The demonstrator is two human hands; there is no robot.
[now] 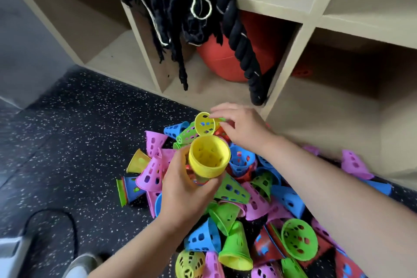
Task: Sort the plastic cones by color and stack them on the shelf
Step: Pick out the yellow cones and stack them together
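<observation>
The left hand (187,194) hides the lower part of the yellow stack (208,158); the right hand (246,128) covers one edge of a yellow cone (204,124). A black rope (239,52) hides part of an orange ball (216,61). The cone pile (259,232) runs off the bottom edge.

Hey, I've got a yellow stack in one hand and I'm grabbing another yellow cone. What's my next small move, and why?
Probably lift the single yellow cone that the right hand pinches by its rim and nest it into the yellow stack held in the left hand: both are yellow, and the stack's open mouth faces up.
</observation>
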